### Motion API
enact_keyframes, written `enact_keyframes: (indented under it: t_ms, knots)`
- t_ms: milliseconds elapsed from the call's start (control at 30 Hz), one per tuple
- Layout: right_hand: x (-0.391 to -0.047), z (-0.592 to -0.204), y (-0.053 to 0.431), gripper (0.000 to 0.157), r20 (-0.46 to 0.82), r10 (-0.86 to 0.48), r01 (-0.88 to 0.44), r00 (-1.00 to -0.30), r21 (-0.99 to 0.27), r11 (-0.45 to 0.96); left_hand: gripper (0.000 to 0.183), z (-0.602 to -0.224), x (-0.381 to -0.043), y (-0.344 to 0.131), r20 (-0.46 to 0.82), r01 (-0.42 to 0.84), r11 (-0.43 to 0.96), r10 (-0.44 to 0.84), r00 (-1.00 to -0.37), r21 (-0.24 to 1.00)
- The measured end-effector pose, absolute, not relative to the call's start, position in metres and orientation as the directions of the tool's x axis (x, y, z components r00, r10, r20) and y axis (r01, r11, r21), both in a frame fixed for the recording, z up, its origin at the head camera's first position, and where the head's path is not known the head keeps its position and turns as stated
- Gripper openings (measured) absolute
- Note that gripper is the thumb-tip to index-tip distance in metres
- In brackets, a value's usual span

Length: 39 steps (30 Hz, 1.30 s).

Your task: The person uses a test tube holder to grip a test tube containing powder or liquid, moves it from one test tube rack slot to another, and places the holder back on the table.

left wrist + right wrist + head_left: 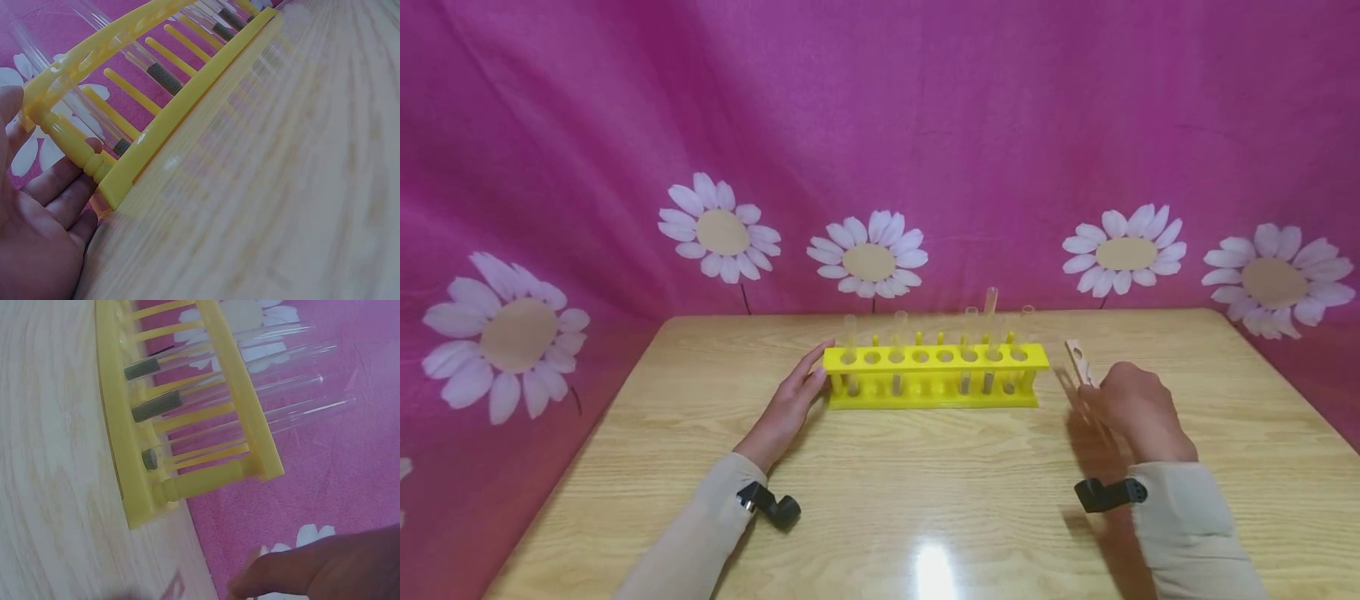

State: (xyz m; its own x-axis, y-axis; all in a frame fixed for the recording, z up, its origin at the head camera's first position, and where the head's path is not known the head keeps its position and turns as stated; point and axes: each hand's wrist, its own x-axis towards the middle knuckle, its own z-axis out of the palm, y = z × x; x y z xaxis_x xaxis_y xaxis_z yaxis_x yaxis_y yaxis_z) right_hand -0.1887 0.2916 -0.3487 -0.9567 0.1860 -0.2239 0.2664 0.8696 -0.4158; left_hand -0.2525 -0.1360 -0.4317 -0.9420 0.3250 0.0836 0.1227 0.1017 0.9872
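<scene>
A yellow test tube rack (936, 358) stands on the table, holding several clear test tubes (899, 333). Dark grey-green matter fills the bottoms of tubes (156, 405) in the right wrist view. At the rack's left end, my left hand (786, 408) grips the end post, its fingers (59, 187) curled behind the post and the thumb near the top bar. To the right of the rack and apart from it, my right hand (1138, 408) holds a wooden test tube holder (1078, 360), its slotted jaws pointing up and away. Most of its handle is hidden by the hand.
A light wood table (850, 500) lies beneath everything, with a bright glare spot near its front. Behind it hangs a pink cloth (880, 125) printed with white daisies. Upright yellow pegs (131, 90) run along the rack's back. Each wrist wears a small black camera (1105, 495).
</scene>
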Motion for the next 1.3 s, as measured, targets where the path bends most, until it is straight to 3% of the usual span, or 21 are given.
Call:
enact_keyframes:
  t_ms: [200, 1033, 1300]
  knots:
    - [-0.19, -0.346, 0.292, 0.035, -0.24, 0.209, 0.297, -0.948, -0.43, 0.853, 0.052, -0.43, -0.252, -0.136, 0.083, 0.123, 0.105, 0.324, -0.943, 0.987]
    - [-0.188, -0.338, 0.284, 0.043, -0.024, 0.295, 0.269, -0.955, -0.492, 0.828, 0.051, -0.43, -0.25, -0.136, 0.074, 0.113, 0.109, 0.314, -0.947, 0.988]
    - [-0.187, -0.335, 0.281, 0.049, -0.041, 0.329, 0.3, -0.943, -0.525, 0.797, 0.049, -0.431, -0.251, -0.136, 0.082, 0.12, 0.099, 0.323, -0.943, 0.988]
